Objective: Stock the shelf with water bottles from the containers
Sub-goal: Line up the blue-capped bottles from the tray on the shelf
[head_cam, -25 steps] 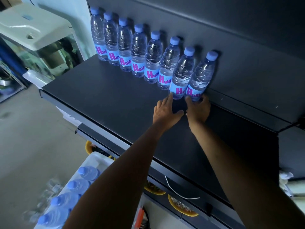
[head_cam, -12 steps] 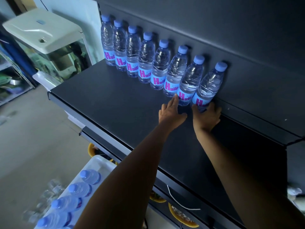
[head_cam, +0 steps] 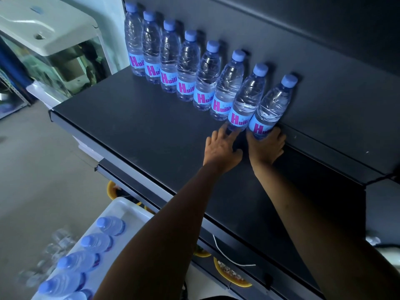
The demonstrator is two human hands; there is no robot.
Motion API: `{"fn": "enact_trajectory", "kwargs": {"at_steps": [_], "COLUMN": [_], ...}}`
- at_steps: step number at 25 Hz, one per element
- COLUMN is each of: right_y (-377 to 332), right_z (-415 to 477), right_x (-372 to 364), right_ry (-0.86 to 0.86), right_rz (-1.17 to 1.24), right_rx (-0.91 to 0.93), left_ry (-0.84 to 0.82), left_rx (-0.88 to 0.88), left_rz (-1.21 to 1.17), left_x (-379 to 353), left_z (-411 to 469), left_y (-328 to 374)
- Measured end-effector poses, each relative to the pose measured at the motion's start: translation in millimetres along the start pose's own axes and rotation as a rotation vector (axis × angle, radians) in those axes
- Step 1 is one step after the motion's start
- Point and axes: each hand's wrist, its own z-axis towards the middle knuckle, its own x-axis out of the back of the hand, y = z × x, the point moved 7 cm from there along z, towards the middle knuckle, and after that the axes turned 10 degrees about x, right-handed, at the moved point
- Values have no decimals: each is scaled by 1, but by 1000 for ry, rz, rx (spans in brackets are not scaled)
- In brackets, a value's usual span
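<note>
fingertips of my open left hand [head_cam: 220, 148] nudged 7th bottle [head_cam: 244, 105]; right hand [head_cam: 265, 146] gripped end bottle [head_cam: 268, 113] low. best kept flush w/ the shelf [head_cam: 134, 131] back wall.

Eight water bottles [head_cam: 195, 68] stand upright in one row along the far edge of the black shelf [head_cam: 134, 128], against its back panel, each touching or just beside the next. Clear plastic, blue caps, light-blue labels with magenta lettering facing near. The rightmost bottle [head_cam: 270, 107] and the one just left of it [head_cam: 246, 98] have fingers at their bases. Near left, below the shelf, a white container [head_cam: 127, 210] holds more bottles [head_cam: 86, 254] lying on their sides, caps pointing left.
</note>
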Motion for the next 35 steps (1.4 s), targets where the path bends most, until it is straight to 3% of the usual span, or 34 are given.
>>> {"fn": "enact_trajectory", "kwargs": {"at_steps": [11, 24, 29, 35], "right_y": [-3, 1, 2, -63], "right_z": [-3, -6, -44, -147], "right_x": [4, 8, 22, 34], "right_ry": [32, 20, -38, -123], "right_rz": [60, 84, 101, 308], "right_rx": [-21, 4, -44, 345], "left_ry": [35, -20, 130, 419], "left_rx": [4, -31, 84, 157], "left_rz": [234, 151, -276, -344], "left_x": [-6, -2, 19, 74], "left_z": [-2, -5, -51, -148], "left_y": [4, 2, -20, -91]}}
